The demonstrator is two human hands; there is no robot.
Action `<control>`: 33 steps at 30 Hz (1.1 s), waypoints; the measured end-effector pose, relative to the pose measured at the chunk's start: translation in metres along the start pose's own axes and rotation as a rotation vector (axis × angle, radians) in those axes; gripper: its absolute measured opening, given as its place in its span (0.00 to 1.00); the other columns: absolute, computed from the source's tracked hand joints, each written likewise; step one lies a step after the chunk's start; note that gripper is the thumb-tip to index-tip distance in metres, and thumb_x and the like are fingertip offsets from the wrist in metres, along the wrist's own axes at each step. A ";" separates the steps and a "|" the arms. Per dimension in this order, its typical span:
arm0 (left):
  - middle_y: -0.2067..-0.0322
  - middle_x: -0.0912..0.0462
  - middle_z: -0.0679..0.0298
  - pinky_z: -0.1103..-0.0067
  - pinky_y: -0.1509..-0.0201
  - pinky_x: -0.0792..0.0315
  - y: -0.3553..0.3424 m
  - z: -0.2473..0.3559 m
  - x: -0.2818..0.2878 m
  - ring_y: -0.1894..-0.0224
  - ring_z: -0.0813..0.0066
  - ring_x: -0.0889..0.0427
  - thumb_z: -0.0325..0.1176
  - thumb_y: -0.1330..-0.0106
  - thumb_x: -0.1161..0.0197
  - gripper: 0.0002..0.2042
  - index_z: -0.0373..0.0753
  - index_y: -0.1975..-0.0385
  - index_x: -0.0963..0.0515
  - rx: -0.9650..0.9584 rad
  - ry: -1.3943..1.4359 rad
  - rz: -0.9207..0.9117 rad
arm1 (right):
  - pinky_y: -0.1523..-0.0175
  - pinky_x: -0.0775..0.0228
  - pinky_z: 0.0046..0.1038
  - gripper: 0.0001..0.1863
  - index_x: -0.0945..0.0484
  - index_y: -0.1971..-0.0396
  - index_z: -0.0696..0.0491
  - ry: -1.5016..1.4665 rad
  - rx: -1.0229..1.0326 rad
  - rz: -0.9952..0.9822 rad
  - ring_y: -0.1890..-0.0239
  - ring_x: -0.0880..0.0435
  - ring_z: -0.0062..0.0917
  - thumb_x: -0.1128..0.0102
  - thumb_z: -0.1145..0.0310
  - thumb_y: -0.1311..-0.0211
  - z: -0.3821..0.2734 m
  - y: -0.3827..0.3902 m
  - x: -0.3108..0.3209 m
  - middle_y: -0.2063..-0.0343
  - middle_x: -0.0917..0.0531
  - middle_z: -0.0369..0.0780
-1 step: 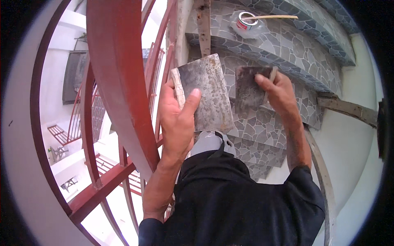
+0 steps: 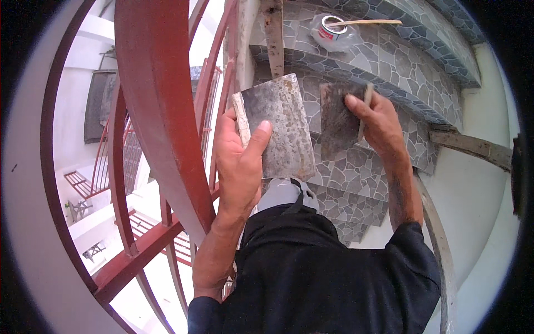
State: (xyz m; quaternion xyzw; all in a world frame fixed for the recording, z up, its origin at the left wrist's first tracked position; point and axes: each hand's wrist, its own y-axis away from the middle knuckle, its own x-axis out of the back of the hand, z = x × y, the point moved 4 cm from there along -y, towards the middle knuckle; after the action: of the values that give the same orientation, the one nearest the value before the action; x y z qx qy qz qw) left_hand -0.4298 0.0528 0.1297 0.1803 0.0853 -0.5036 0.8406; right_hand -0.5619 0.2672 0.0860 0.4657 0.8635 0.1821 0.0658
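Note:
My left hand [image 2: 239, 153] grips a broad putty scraper [image 2: 281, 125] by its pale back strip, thumb flat on the face. Its metal blade is grey and blotched with dried residue. In my right hand [image 2: 381, 119] is a second, darker putty scraper [image 2: 336, 119], pinched near its light-coloured back strip with the thumb on the blade. The two scrapers face each other in front of my body, with a small gap between them. My right hand's scraper is slightly blurred.
An open can [image 2: 332, 28] with a wooden stick [image 2: 372, 22] across it stands in clear plastic on a stone-patterned stair tread [image 2: 395, 55]. A red metal railing [image 2: 161, 100] curves along my left, with a drop beyond. A wooden pole [image 2: 473, 149] juts out from the right wall.
The scraper in my right hand has tilted and risen a little. My left hand and its scraper stay almost where they were.

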 end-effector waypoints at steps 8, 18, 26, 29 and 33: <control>0.52 0.23 0.56 0.77 0.45 0.26 0.004 -0.006 -0.016 0.51 0.75 0.21 0.22 0.31 0.45 0.19 0.30 0.43 0.37 0.195 0.122 -0.087 | 0.52 0.26 0.27 0.24 0.22 0.50 0.60 -0.347 -0.079 -0.259 0.59 0.18 0.24 0.34 0.56 0.38 -0.018 -0.005 -0.029 0.58 0.17 0.40; 0.54 0.23 0.57 0.76 0.46 0.25 0.006 -0.027 -0.005 0.54 0.75 0.21 0.21 0.34 0.43 0.19 0.29 0.44 0.36 0.191 0.064 -0.036 | 0.49 0.27 0.25 0.23 0.22 0.50 0.57 0.284 -0.237 -0.202 0.57 0.19 0.21 0.29 0.63 0.43 0.033 -0.014 0.017 0.59 0.17 0.37; 0.53 0.23 0.57 0.74 0.46 0.23 0.002 -0.035 -0.005 0.53 0.73 0.20 0.23 0.33 0.44 0.19 0.32 0.43 0.36 0.261 0.138 -0.015 | 0.48 0.30 0.23 0.25 0.21 0.45 0.51 0.314 0.696 0.155 0.52 0.22 0.22 0.40 0.83 0.45 -0.033 0.039 -0.002 0.62 0.21 0.36; 0.51 0.22 0.56 0.72 0.45 0.23 0.002 -0.037 -0.012 0.51 0.70 0.19 0.25 0.32 0.44 0.20 0.33 0.41 0.37 0.315 0.204 -0.046 | 0.41 0.31 0.27 0.33 0.21 0.44 0.49 0.445 0.861 0.108 0.43 0.25 0.32 0.38 0.87 0.55 -0.031 0.051 -0.032 0.58 0.25 0.39; 0.53 0.24 0.59 0.76 0.47 0.23 0.002 -0.033 -0.021 0.53 0.73 0.21 0.23 0.33 0.43 0.18 0.33 0.44 0.35 0.237 0.186 -0.011 | 0.37 0.33 0.38 0.40 0.24 0.42 0.49 0.481 0.901 0.113 0.39 0.27 0.38 0.32 0.86 0.63 -0.010 0.044 -0.052 0.47 0.25 0.44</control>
State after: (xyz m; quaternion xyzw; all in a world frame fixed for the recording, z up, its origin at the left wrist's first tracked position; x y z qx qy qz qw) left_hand -0.4368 0.0838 0.1068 0.3239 0.1036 -0.4957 0.7991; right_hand -0.5010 0.2436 0.1089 0.4388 0.8204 -0.1028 -0.3518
